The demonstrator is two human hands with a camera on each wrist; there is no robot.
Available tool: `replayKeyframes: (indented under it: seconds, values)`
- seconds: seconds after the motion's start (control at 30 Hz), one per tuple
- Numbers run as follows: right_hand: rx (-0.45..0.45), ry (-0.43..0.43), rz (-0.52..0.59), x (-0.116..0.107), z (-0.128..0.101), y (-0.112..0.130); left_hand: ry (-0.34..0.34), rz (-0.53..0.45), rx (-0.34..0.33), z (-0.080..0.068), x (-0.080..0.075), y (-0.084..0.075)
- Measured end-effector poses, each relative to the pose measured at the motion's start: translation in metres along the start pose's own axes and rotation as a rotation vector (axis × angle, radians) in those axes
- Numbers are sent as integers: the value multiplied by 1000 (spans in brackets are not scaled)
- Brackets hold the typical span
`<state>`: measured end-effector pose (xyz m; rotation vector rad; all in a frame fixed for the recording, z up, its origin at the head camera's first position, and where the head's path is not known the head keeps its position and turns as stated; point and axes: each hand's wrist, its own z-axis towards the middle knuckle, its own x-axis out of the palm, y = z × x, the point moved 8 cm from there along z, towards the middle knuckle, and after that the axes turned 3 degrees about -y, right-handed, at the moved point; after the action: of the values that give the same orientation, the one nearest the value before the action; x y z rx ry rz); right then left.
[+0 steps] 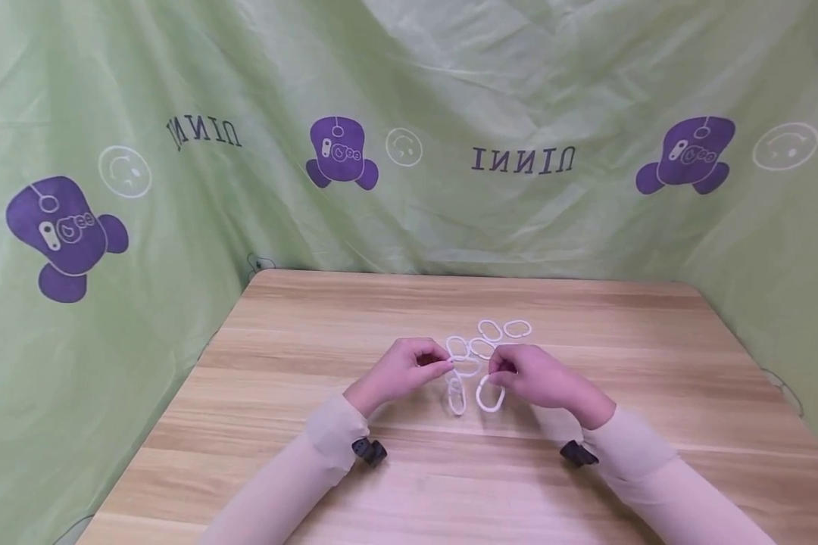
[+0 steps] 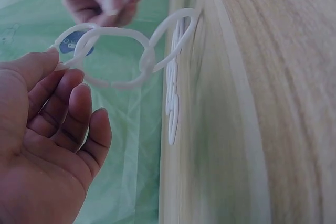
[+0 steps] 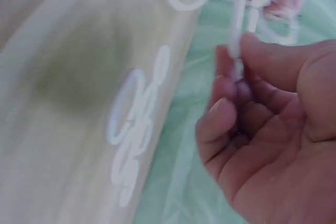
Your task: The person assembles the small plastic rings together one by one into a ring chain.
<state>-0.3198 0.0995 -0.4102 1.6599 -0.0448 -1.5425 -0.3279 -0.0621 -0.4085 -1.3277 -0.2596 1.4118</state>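
Note:
My left hand (image 1: 405,369) pinches one end of a short chain of linked white oval plastic rings (image 2: 121,31) between thumb and index finger; the other fingers are loosely bent. The chain's far end hangs above the table. Another white oval ring (image 3: 239,17) is pinched by the thumb and fingertips of my right hand (image 1: 537,375), held upright beside the chain. In the head view this ring (image 1: 479,396) appears apart from the hanging links. The wrist views show the hands facing each other, with the right wrist view blurred.
Several loose white rings (image 3: 131,142) lie on the wooden table (image 1: 300,363) just beyond the hands, some close together or overlapping. A green printed curtain (image 1: 450,212) surrounds the back and sides. Small black cameras (image 1: 369,452) sit on both wrists.

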Motion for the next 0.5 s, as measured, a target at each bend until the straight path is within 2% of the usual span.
replayKeyframes:
  seconds: [0.2,0.5]
  values:
    - [-52,-86,115,-15,1,18,23,0,1,0,2,-1]
    - [-24,-135,94,-12,3,15,51,-19,7,-1,11,2]
